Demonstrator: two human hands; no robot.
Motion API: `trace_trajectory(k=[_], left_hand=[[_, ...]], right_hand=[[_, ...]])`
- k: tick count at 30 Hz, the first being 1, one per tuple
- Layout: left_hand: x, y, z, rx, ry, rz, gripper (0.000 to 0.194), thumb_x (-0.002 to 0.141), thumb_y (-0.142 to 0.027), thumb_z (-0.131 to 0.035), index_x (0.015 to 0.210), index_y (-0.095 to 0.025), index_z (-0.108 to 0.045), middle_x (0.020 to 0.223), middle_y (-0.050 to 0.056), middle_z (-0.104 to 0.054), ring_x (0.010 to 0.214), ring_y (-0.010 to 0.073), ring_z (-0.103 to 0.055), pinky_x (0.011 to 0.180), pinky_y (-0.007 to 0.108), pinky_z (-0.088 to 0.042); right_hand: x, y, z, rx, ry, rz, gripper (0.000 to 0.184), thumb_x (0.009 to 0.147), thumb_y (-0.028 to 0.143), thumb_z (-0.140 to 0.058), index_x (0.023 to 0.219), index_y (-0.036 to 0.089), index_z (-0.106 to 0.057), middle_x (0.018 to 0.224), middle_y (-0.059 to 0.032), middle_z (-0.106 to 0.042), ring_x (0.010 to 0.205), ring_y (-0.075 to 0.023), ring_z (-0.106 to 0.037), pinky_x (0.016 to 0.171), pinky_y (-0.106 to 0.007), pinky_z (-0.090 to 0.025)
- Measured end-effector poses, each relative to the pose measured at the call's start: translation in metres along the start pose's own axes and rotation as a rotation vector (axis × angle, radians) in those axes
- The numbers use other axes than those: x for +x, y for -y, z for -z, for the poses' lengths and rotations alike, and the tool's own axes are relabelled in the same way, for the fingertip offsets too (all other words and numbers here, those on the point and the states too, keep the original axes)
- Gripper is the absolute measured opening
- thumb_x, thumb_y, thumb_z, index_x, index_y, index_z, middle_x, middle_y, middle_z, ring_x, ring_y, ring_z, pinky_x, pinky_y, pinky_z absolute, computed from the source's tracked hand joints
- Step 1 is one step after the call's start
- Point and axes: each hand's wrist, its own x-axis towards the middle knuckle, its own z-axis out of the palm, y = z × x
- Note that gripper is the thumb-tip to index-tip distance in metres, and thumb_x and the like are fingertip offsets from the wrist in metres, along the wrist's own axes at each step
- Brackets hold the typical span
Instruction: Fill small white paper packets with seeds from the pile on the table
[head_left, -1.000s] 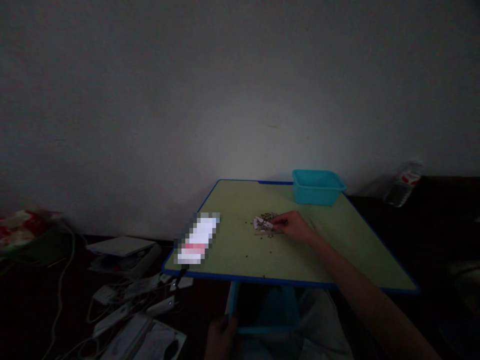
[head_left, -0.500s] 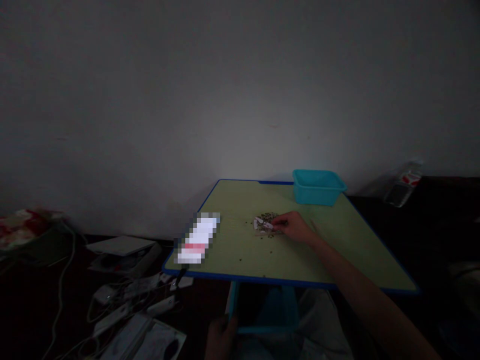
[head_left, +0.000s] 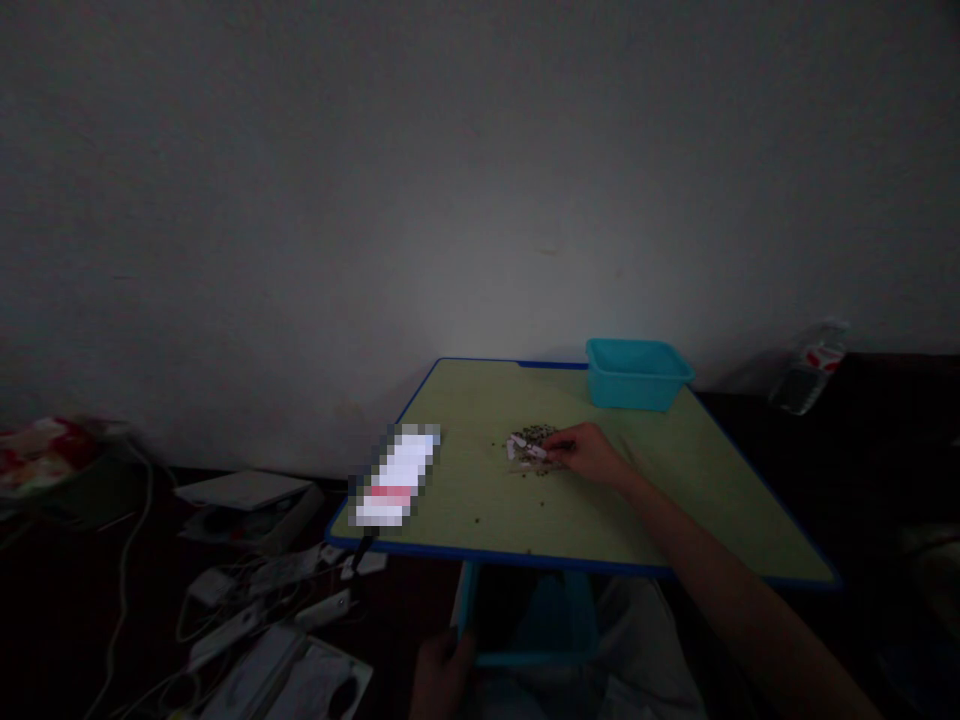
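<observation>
My right hand (head_left: 585, 452) reaches over the table (head_left: 465, 400), its fingers pinched at a small whitish-pink piece (head_left: 535, 452) whose exact kind I cannot make out. Around and beneath the fingertips lies a pile of small dark bits (head_left: 541, 432), with another pale piece (head_left: 511, 452) at its left side. Below the table's front edge, my left hand (head_left: 442, 670) grips the left rim of a blue plastic bin (head_left: 536, 659) at my lap. The inside of that bin is too dark to read.
A turquoise plastic bin (head_left: 637, 390) stands at the table's back right. A lit, blurred-out phone (head_left: 397, 478) is at the left edge. Power strips and cables (head_left: 322, 608) clutter the floor at left. A clear plastic package (head_left: 810, 370) lies at far right.
The pale piece at my right fingertips has shifted very slightly. Both hands stay almost where they were, the left still at the lower bin's rim.
</observation>
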Motion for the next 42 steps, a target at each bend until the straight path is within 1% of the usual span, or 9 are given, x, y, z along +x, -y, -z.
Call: trace_trajectory(k=[5,11,15,18,23,30,33,36,42], left_hand=[[0.001,0.004,-0.001,0.001,-0.012,-0.005,0.044,0.066,-0.055,-0.056,0.048,-0.015,-0.054,0.043,-0.003,-0.044,0.044,0.0128,-0.04,0.042,0.024,-0.03],[-0.001,0.0,-0.002,0.007,-0.017,-0.006,0.049,0.067,-0.061,-0.053,0.047,-0.016,-0.052,0.041,-0.002,-0.045,0.042,0.0129,-0.041,0.042,0.024,-0.029],[-0.001,-0.003,-0.002,0.002,0.005,0.017,0.048,0.065,-0.062,-0.053,0.049,-0.016,-0.051,0.043,-0.003,-0.041,0.042,0.0121,-0.039,0.041,0.023,-0.028],[0.001,0.0,-0.001,-0.001,0.003,0.012,0.048,0.065,-0.061,-0.053,0.048,-0.016,-0.049,0.043,-0.004,-0.039,0.042,0.0116,-0.037,0.041,0.023,-0.027],[0.003,0.01,-0.001,-0.021,0.007,0.009,0.046,0.067,-0.059,-0.054,0.051,-0.016,-0.053,0.042,-0.002,-0.045,0.042,0.0126,-0.04,0.041,0.024,-0.029],[0.001,0.007,0.0,0.0,-0.014,0.001,0.048,0.066,-0.06,-0.055,0.047,-0.016,-0.053,0.042,-0.002,-0.045,0.043,0.013,-0.041,0.042,0.024,-0.03],[0.003,0.011,0.0,0.002,-0.001,-0.013,0.047,0.068,-0.058,-0.054,0.051,-0.014,-0.055,0.045,-0.002,-0.046,0.045,0.0131,-0.041,0.043,0.023,-0.031],[0.005,0.015,0.0,0.009,0.009,0.019,0.047,0.07,-0.058,-0.051,0.05,-0.015,-0.053,0.044,-0.002,-0.045,0.043,0.0125,-0.04,0.041,0.023,-0.029],[0.005,0.012,-0.001,0.011,-0.023,-0.002,0.052,0.064,-0.065,-0.054,0.048,-0.015,-0.052,0.042,-0.003,-0.043,0.043,0.0122,-0.039,0.04,0.023,-0.029]], right_hand=[[-0.001,0.0,0.0,-0.008,0.004,-0.003,0.019,0.073,0.022,-0.061,0.088,0.021,-0.072,0.08,-0.0016,-0.072,0.07,-0.016,-0.064,0.067,-0.026,-0.047],[-0.001,-0.002,-0.002,-0.014,0.009,0.01,0.019,0.072,0.022,-0.062,0.088,0.02,-0.073,0.081,-0.003,-0.072,0.069,-0.0165,-0.064,0.067,-0.027,-0.048],[-0.002,0.003,-0.001,0.004,0.03,-0.006,0.018,0.07,0.021,-0.063,0.086,0.021,-0.073,0.08,-0.0017,-0.072,0.069,-0.0158,-0.064,0.066,-0.025,-0.047],[-0.003,0.007,0.0,0.01,0.049,-0.007,0.018,0.069,0.022,-0.064,0.085,0.022,-0.073,0.079,-0.0002,-0.071,0.069,-0.0154,-0.064,0.065,-0.024,-0.047],[-0.003,0.006,-0.001,0.051,0.044,-0.022,0.018,0.068,0.022,-0.065,0.084,0.021,-0.073,0.077,-0.0008,-0.071,0.068,-0.0151,-0.064,0.064,-0.023,-0.047],[-0.002,0.005,-0.001,0.035,0.057,-0.026,0.018,0.069,0.023,-0.064,0.085,0.021,-0.073,0.078,-0.001,-0.071,0.068,-0.0151,-0.063,0.065,-0.024,-0.046],[-0.003,0.005,0.0,0.05,0.084,-0.02,0.018,0.069,0.023,-0.064,0.085,0.02,-0.072,0.078,-0.0005,-0.071,0.069,-0.0154,-0.063,0.064,-0.023,-0.046],[-0.003,0.005,-0.001,0.058,0.078,-0.01,0.017,0.069,0.023,-0.065,0.084,0.02,-0.072,0.077,0.0,-0.071,0.069,-0.0152,-0.063,0.064,-0.023,-0.046],[-0.003,0.004,-0.003,0.064,0.09,0.005,0.017,0.07,0.021,-0.064,0.085,0.021,-0.072,0.078,-0.0006,-0.071,0.07,-0.0156,-0.063,0.065,-0.024,-0.046]])
